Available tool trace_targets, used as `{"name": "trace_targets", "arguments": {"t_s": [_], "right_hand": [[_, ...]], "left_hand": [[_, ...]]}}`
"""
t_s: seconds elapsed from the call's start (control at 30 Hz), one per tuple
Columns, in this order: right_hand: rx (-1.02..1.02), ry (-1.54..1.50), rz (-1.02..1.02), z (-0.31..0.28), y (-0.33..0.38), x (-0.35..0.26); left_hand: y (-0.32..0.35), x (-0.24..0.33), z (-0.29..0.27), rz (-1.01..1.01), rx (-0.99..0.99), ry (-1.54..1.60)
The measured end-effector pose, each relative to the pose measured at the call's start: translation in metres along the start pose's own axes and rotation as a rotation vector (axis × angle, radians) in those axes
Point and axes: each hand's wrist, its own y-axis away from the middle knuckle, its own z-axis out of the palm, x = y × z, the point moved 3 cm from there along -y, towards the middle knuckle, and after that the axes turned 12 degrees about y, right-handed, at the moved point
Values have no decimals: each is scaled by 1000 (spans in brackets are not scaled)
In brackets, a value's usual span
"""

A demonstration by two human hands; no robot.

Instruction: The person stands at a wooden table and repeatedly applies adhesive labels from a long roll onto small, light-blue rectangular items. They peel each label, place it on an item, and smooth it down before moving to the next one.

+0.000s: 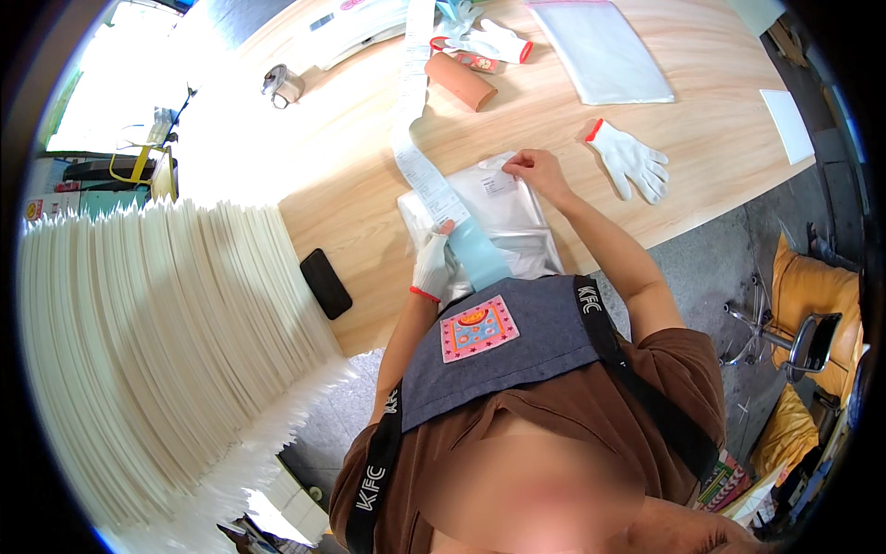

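A clear plastic bag [531,231] with white contents lies at the table edge before me. My left hand [432,266], in a white knit glove with a red cuff and a bare thumb tip, grips a long strip of labels [420,174]. The thumb lies on top of the strip; the other fingers are mostly hidden. The strip's light blue backing [482,257] hangs toward my apron. My bare right hand [543,174] has its fingertips pinched together at the upper right corner of a small white label [496,184] on the bag.
A loose white glove [630,162] lies to the right, a stack of clear bags [604,55] beyond. Farther back are a brown cardboard tube [460,81], more gloves [496,41] and a tape roll [282,86]. A black phone [326,283] lies beside a tall white stack [166,351].
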Motion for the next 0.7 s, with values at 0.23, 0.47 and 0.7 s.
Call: {"name": "trace_targets", "arguments": {"t_s": [0.23,0.47,0.7], "right_hand": [[37,-139,-34,-11,21,-22],[-321,188,-550,6,88,-49],[-741,509,-319,18,100,-44]], "left_hand": [[4,4,4,45,22,-6],[19,33,29,22,-117,89],[-15,10,-7,62,-68,-215]]}}
